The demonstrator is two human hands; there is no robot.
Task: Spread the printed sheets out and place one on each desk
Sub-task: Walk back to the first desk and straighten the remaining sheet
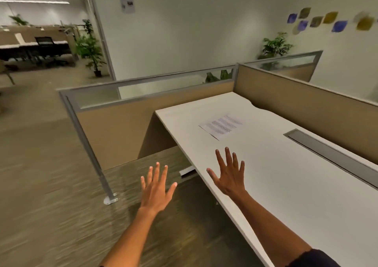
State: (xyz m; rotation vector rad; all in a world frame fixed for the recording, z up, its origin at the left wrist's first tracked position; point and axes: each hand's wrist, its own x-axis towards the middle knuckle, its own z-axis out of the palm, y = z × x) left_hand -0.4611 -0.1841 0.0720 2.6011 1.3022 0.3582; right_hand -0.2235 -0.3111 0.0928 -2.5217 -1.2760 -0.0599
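hands (192,182) empty, sheet (222,126) on desk (286,185)

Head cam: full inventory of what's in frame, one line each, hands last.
desk: 1, white, right half, running away from the camera
printed sheet: 1, white with black text, flat on the desk's far part
cable tray cover: 1, grey, set into the desk along the right side
partition panels: tan with grey frames and glass tops, behind and right of the desk
potted plants: at least 3, green, left background and behind the partitions
office chair: 1, black, far left
wall notice: 1, white, upper wall
wall decorations: several, blue and yellow-green, upper right
left hand: open, empty, over the carpet
right hand: open, empty, over the desk's near edge
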